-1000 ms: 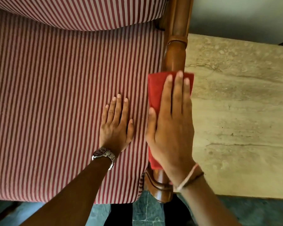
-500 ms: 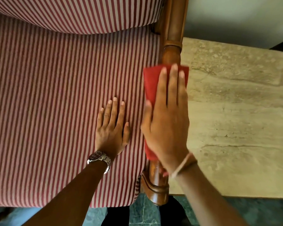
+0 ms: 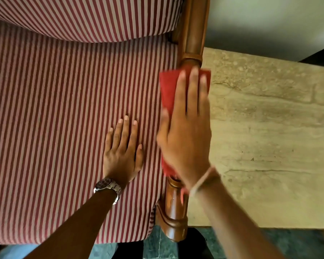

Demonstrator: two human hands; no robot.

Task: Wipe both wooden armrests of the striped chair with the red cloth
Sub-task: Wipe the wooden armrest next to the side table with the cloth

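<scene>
The striped chair's seat cushion (image 3: 54, 118) fills the left of the view, with its back cushion (image 3: 82, 15) at the top. The right wooden armrest (image 3: 194, 28) runs from top to bottom beside the seat; its carved front end (image 3: 173, 212) shows near the bottom. My right hand (image 3: 187, 131) lies flat on the red cloth (image 3: 167, 90), pressing it onto the armrest's middle, fingers pointing toward the chair back. My left hand (image 3: 123, 152) rests flat and empty on the seat, just left of the armrest. The other armrest is out of view.
A beige stone table top (image 3: 269, 146) stands right against the armrest on the right. A pale wall (image 3: 269, 19) is behind it. Dark green floor (image 3: 157, 245) shows below the chair's front edge.
My right hand has slid the red cloth along the armrest toward the chair back. My left hand stays flat on the seat.
</scene>
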